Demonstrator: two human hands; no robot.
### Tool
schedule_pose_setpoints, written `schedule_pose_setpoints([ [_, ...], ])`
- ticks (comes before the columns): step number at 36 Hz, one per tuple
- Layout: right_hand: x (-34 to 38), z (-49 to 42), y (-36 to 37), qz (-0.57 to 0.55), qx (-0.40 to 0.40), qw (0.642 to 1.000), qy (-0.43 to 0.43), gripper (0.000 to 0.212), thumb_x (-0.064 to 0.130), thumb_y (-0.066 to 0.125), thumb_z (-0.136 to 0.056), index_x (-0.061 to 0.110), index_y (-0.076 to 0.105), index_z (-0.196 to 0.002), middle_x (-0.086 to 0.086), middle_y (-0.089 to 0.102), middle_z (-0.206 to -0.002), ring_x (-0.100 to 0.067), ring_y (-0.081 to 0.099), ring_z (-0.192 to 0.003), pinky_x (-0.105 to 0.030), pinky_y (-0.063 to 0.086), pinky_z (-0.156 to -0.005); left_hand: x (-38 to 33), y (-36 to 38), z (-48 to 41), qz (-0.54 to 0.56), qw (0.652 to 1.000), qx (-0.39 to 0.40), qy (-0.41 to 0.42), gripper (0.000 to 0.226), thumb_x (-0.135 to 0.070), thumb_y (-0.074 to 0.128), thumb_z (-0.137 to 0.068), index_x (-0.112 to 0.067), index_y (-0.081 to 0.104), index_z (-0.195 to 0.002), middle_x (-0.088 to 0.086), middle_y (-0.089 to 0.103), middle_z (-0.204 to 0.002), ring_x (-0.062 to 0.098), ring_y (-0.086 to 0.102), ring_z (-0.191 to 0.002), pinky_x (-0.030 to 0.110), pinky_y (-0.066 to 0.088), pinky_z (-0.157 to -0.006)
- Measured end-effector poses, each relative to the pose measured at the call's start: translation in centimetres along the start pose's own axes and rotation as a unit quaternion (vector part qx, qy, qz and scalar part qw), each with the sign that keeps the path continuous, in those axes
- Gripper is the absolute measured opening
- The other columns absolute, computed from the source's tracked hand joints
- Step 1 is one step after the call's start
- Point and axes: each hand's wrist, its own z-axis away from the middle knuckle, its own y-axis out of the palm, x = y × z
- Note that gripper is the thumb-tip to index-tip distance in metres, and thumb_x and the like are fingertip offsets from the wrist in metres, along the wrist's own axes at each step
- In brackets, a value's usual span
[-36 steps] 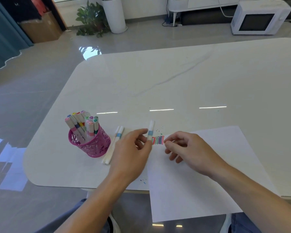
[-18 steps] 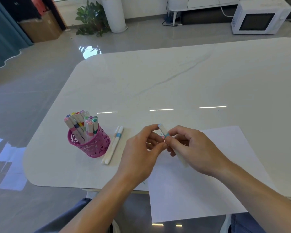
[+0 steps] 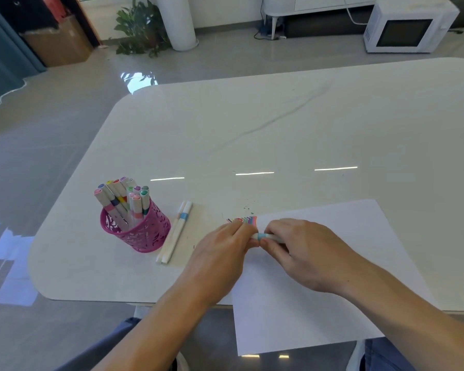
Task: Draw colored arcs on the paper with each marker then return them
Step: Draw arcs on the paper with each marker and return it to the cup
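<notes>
A white sheet of paper [image 3: 319, 285] lies at the table's near edge, with a row of short colored arcs [image 3: 243, 220] at its top left corner. Just below the arcs, both hands meet on a white marker with a light blue band [image 3: 263, 236], held almost level. My left hand [image 3: 223, 253] grips one end, which its fingers hide. My right hand [image 3: 303, 253] grips the barrel on the other side of the band. A pink mesh cup [image 3: 137, 231] with several markers stands to the left.
Two white markers [image 3: 175, 232] lie side by side on the table between the cup and my left hand. The white table [image 3: 279, 135] stretches far behind the paper. A plant, a microwave and a box stand on the floor beyond.
The marker went from upright in my left hand to level between both hands. My right hand closed onto it, and both hands dropped slightly, uncovering the arcs.
</notes>
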Motion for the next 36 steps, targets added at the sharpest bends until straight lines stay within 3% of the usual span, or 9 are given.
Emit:
schedule_pose_setpoints([
  [11, -0.1, 0.6, -0.4, -0.011, -0.004, 1.000, 0.008, 0.049, 0.061, 0.037, -0.104, 0.023, 0.040, -0.073, 0.003, 0.047, -0.058, -0.015, 0.045, -0.056, -0.028, 0.028, -0.053, -0.4, -0.5, 0.3, 0.029, 0.999, -0.012, 0.022, 0.008, -0.008, 0.066, -0.094, -0.011, 0.069, -0.100, -0.001, 0.062, -0.080, 0.018, 0.051, -0.065, 0.035, 0.048, -0.056],
  [17, 0.0, 0.6, -0.6, -0.030, -0.008, 0.999, 0.014, 0.055, 0.062, 0.041, -0.103, 0.020, 0.040, -0.069, 0.000, 0.045, -0.057, -0.017, 0.042, -0.055, -0.030, 0.030, -0.053, -0.4, -0.6, 0.5, 0.034, 0.999, -0.005, 0.033, 0.012, -0.005, 0.065, -0.094, -0.011, 0.069, -0.103, 0.001, 0.063, -0.081, 0.021, 0.052, -0.067, 0.038, 0.049, -0.057],
  [23, -0.4, 0.5, -0.9, -0.045, -0.036, 0.997, 0.050, 0.066, 0.069, 0.041, -0.098, 0.014, 0.032, -0.064, 0.000, 0.036, -0.053, -0.018, 0.034, -0.051, -0.032, 0.024, -0.052, 0.0, -1.3, 0.3, 0.042, 0.998, -0.025, 0.033, 0.021, 0.008, 0.069, -0.084, -0.007, 0.071, -0.098, 0.000, 0.066, -0.080, 0.015, 0.061, -0.072, 0.027, 0.052, -0.062],
  [26, -0.8, 0.4, -1.2, -0.075, -0.049, 0.993, 0.070, 0.064, 0.067, 0.044, -0.098, 0.015, 0.030, -0.064, 0.002, 0.031, -0.054, -0.017, 0.031, -0.052, -0.032, 0.023, -0.053, 0.4, -1.6, 0.2, 0.044, 0.997, -0.049, 0.026, 0.012, 0.003, 0.069, -0.088, -0.006, 0.069, -0.096, -0.001, 0.065, -0.081, 0.013, 0.058, -0.072, 0.026, 0.051, -0.063],
  [28, -0.8, 0.3, -1.2, -0.087, -0.051, 0.992, 0.076, 0.060, 0.065, 0.042, -0.100, 0.016, 0.034, -0.067, 0.003, 0.035, -0.056, -0.016, 0.032, -0.052, -0.031, 0.026, -0.053, 0.4, -1.3, 0.2, 0.034, 0.997, -0.059, 0.024, 0.001, -0.005, 0.067, -0.093, -0.006, 0.067, -0.094, 0.001, 0.062, -0.079, 0.020, 0.056, -0.069, 0.033, 0.050, -0.062],
  [30, -0.8, 0.3, -0.9, -0.106, -0.050, 0.990, 0.084, 0.053, 0.058, 0.041, -0.104, 0.016, 0.044, -0.071, 0.003, 0.042, -0.058, -0.014, 0.036, -0.053, -0.032, 0.030, -0.055, 0.5, -0.8, 0.2, 0.025, 0.998, -0.059, 0.016, 0.008, -0.012, 0.062, -0.097, -0.006, 0.065, -0.093, 0.002, 0.060, -0.078, 0.024, 0.054, -0.069, 0.039, 0.048, -0.062],
  [33, -0.9, 0.1, -0.5, -0.128, -0.051, 0.987, 0.088, 0.034, 0.039, 0.038, -0.108, 0.020, 0.064, -0.098, 0.005, 0.053, -0.063, -0.011, 0.043, -0.054, -0.030, 0.035, -0.057, 0.6, -0.3, 0.4, 0.016, 0.999, -0.046, 0.014, 0.011, -0.018, 0.061, -0.098, -0.009, 0.067, -0.095, 0.001, 0.060, -0.081, 0.024, 0.055, -0.075, 0.040, 0.049, -0.066],
  [36, -0.8, 0.0, -0.5, -0.164, -0.060, 0.982, 0.073, 0.030, 0.026, 0.037, -0.109, 0.043, 0.052, -0.127, 0.007, 0.068, -0.084, -0.009, 0.057, -0.066, -0.028, 0.045, -0.063, 0.7, -0.1, 0.6, 0.021, 0.999, -0.032, 0.022, 0.008, -0.020, 0.065, -0.096, -0.014, 0.070, -0.097, -0.002, 0.062, -0.089, 0.021, 0.057, -0.084, 0.035, 0.050, -0.072],
])
